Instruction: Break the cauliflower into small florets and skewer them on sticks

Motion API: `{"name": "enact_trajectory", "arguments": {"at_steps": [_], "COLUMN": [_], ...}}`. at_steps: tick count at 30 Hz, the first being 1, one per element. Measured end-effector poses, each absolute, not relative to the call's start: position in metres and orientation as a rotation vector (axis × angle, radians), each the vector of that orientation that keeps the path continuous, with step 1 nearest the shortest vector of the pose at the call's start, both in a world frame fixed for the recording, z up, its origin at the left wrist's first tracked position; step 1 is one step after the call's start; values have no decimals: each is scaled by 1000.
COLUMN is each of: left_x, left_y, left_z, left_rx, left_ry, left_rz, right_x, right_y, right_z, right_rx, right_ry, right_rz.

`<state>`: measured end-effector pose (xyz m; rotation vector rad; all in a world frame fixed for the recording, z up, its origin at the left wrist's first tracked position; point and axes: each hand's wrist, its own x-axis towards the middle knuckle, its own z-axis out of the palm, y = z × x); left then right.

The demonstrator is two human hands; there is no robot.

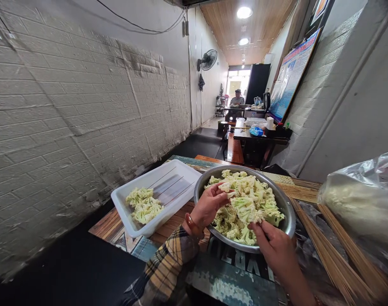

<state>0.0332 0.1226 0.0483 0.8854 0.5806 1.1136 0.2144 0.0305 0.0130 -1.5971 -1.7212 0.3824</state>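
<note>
A round metal bowl [284,204] heaped with cauliflower florets [247,202] stands on the wooden table in front of me. My left hand [208,206] reaches over the bowl's near left rim and pinches a small floret [225,187]. At the bowl's near edge, my right hand [275,244] has its fingers curled among the florets; what they hold is unclear. A plaid sleeve and a bracelet show on my left arm.
A white plastic tray [177,180] with a few florets [144,205] sits left of the bowl. Bamboo skewers [334,246] lie to the right, beside a plastic bag [362,195]. A brick wall runs along the left. Far down the room a person sits at a table.
</note>
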Motion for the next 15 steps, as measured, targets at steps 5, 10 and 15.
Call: {"name": "enact_trajectory", "arguments": {"at_steps": [5, 10, 15], "left_x": [34, 33, 32], "left_y": [123, 121, 120], "left_z": [48, 50, 51], "left_rx": [867, 884, 860], "left_ry": [518, 465, 597], "left_rz": [1207, 1238, 1212], "right_x": [215, 216, 214], "right_y": [30, 32, 30], "right_z": [14, 17, 20], "right_rx": [-1566, -1517, -1499], "right_ry": [-1734, -1797, -1789], "right_rz": [418, 442, 449]}}
